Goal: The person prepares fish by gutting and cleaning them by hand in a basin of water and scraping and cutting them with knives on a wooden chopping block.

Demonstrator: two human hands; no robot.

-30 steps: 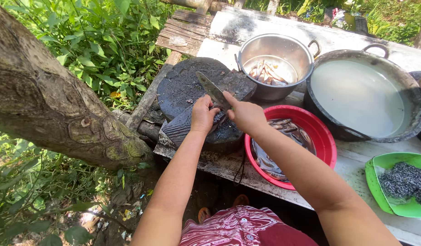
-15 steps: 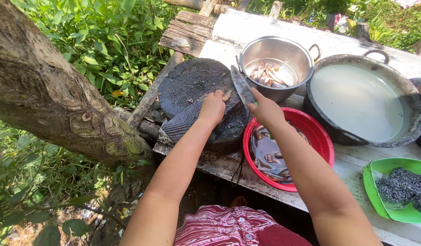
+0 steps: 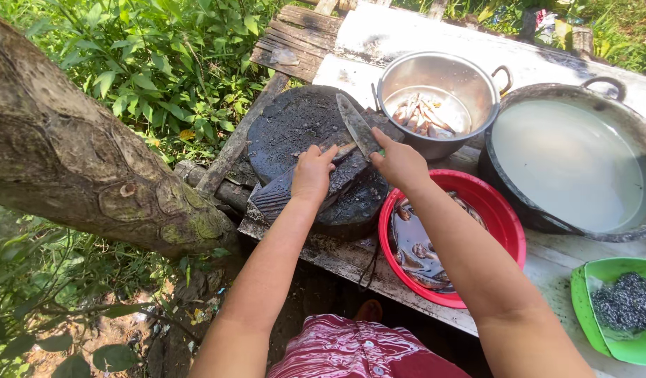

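My right hand (image 3: 401, 164) grips a knife (image 3: 356, 126), its blade pointing up and left over a dark round chopping block (image 3: 295, 126). My left hand (image 3: 311, 174) presses a small fish (image 3: 344, 149) onto a dark ridged board (image 3: 281, 196) lying across the block. The knife blade sits just right of the fish. A red basin (image 3: 501, 217) with dark water and several small fish stands under my right forearm. A steel pot (image 3: 442, 77) behind the block holds several cleaned fish.
A large dark pan (image 3: 616, 231) of cloudy water stands at the right. A green plate (image 3: 581, 308) with dark scrapings lies at the lower right. A thick tree trunk (image 3: 71, 161) leans at the left, leafy plants behind it. Everything rests on a pale wooden bench (image 3: 379, 38).
The knife swung from the left, to upright, and now tilts down beside the fish. My left hand shifted along the board, and the view moved slightly.
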